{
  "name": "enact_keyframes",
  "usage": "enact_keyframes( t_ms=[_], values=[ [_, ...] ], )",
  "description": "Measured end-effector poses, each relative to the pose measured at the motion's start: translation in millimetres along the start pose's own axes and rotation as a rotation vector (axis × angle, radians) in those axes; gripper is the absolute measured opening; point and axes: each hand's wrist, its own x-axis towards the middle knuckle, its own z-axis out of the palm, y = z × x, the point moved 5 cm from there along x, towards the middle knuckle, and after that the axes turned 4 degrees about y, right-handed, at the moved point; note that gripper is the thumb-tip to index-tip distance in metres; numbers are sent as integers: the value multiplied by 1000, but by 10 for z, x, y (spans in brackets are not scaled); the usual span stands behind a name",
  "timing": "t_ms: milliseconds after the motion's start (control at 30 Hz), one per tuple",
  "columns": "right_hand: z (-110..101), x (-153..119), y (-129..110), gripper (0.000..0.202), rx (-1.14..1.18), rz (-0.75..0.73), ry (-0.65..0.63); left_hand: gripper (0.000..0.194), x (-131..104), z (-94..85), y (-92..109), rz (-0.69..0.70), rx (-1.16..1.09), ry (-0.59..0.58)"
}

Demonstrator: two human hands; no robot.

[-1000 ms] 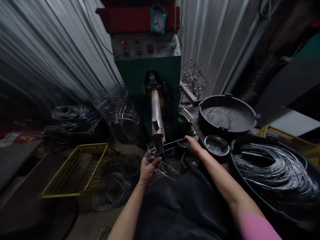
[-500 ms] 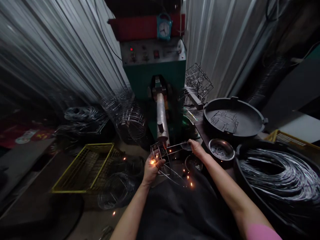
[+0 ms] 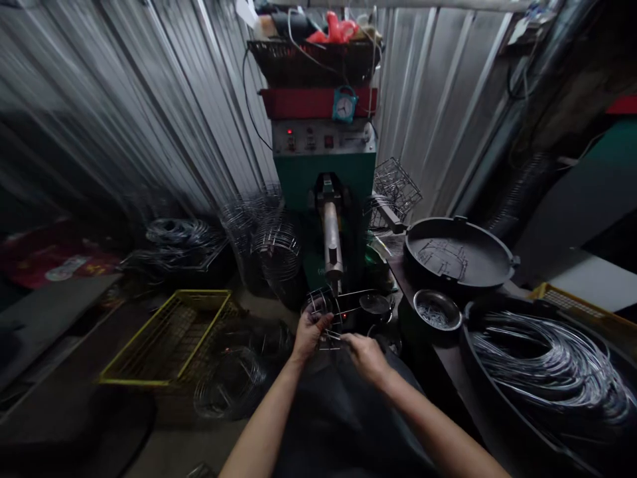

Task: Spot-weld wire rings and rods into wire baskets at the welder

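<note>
A small round wire frame (image 3: 318,302) is in my left hand (image 3: 309,335), whose fingers are closed on its near left side. It sits just below the metal arm (image 3: 332,242) of the green machine (image 3: 298,172). My right hand (image 3: 365,355) is closed at the frame's lower right, pinching the end of a thin wire (image 3: 333,335). A longer wire piece sticks out to the right of the frame, over a dark round dish (image 3: 374,305).
On the right stand a round black pan (image 3: 485,255), a metal bowl of small pieces (image 3: 438,310) and a black tub of wire loops (image 3: 547,358). To the left are a yellow wire basket (image 3: 169,382) and stacked wire rings (image 3: 279,245).
My right hand has come down and left, from the long wire's outer end to close beside my left hand. The bright sparks are mostly gone. The view has tilted upward.
</note>
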Motion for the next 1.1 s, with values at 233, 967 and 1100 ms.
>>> enact_keyframes(
  t_ms=[233, 967, 1100],
  values=[
    [-533, 437, 459, 18, 111, -39, 147, 60, -9, -30, 29, 9, -87, 10],
    [-518, 835, 625, 12, 172, -189, 89, 59, 59, 12, 28, -40, -131, 50],
    [-534, 881, 626, 13, 178, -195, 71, 59, 114, 22, 19, -37, -130, 41]
  ],
)
